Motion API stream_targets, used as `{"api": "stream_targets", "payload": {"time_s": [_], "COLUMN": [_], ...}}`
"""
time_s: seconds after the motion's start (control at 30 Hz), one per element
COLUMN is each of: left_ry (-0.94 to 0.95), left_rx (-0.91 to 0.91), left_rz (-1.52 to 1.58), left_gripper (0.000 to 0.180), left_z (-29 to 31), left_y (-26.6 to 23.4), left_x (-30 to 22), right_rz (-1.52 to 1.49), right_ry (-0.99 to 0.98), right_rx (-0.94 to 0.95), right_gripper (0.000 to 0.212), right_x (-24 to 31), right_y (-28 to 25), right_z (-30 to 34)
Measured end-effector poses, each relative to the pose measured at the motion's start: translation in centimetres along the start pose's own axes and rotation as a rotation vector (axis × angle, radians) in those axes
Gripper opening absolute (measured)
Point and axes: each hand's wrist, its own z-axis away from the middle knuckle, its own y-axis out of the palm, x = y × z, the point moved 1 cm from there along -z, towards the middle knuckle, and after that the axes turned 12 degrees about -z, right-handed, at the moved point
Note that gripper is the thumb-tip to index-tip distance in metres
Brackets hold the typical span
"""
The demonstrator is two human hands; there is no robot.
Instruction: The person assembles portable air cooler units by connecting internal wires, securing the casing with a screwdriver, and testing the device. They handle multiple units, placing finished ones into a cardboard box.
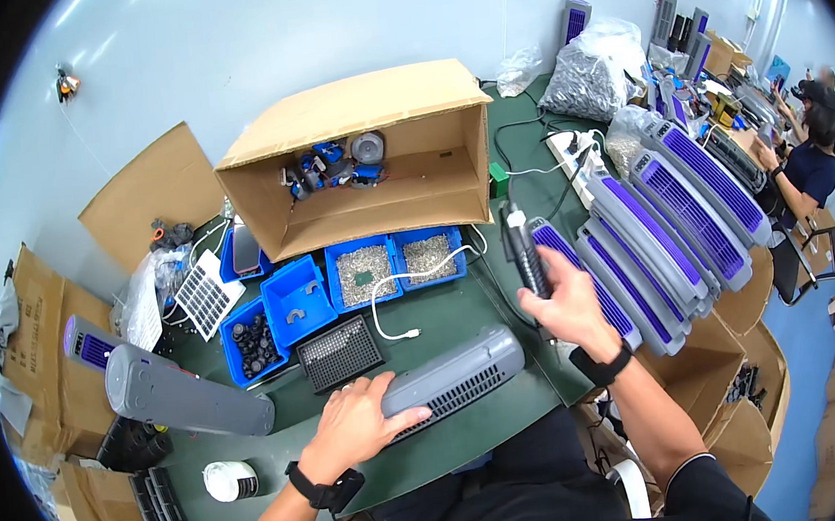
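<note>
My left hand (353, 425) lies over the left end of a long grey slotted housing (468, 364), its fingers on top and its thumb along the slots. The housing rests on the green table (495, 434) near the front edge. In my right hand (575, 308) is a black electric screwdriver (524, 250), held upright with the fingers closed round its lower grip. A black perforated tray (341, 352) sits just beyond the housing. A white cable (377, 315) curls across the table between the tray and the screwdriver, its plug lying near the housing.
Blue bins (311, 323) hold screws and dark knobs; an open cardboard box (374, 226) with motors stands behind. Grey-and-purple tower fans (637, 239) line the right side. A grey cylinder (184, 388) and a white tub (230, 481) are left. People (808, 138) sit far right.
</note>
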Motion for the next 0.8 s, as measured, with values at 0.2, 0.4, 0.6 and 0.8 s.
{"api": "stream_targets", "payload": {"time_s": [0.2, 0.4, 0.6, 0.8], "left_ry": [-0.025, -0.074, -0.056, -0.066], "left_rx": [-0.024, 0.021, 0.005, 0.013], "left_rz": [0.006, 0.035, 0.029, 0.028], "left_gripper": [0.084, 0.09, 0.093, 0.09], "left_z": [-2.4, -2.9, -3.2, -3.1], "left_y": [0.6, 0.3, 0.9, 0.5], "left_x": [-3.2, -4.3, -3.7, -4.0], "right_rz": [-1.056, -1.009, -0.913, -0.792], "right_ry": [-0.164, -0.304, -0.462, -0.61], "right_rx": [0.081, 0.049, -0.097, -0.177], "right_gripper": [0.08, 0.038, 0.036, 0.039], "right_x": [5.0, 4.8, 6.0, 4.5], "right_y": [-2.7, -2.0, -0.8, -0.2], "right_z": [2.4, 2.5, 2.8, 5.0]}}
